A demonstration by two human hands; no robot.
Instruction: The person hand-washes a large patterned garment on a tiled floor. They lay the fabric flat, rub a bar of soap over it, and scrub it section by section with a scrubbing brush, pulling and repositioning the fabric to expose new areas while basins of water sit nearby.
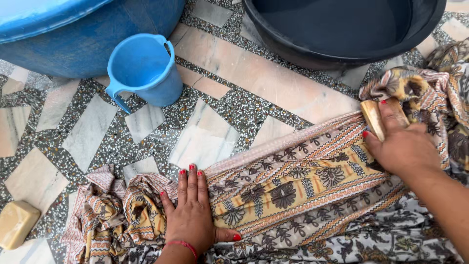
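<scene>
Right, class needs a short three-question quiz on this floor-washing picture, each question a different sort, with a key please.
1. True or false: the left hand lies flat on the cloth.
2. What does the right hand grip? A) the mug B) a brush C) the soap
3. Fill in: the soap lies on the floor, to the ____ of the left hand.

Key: 1 true; 2 B; 3 left.

No packages, labels, signs or screens show anywhere in this view of the patterned stone floor.
</scene>
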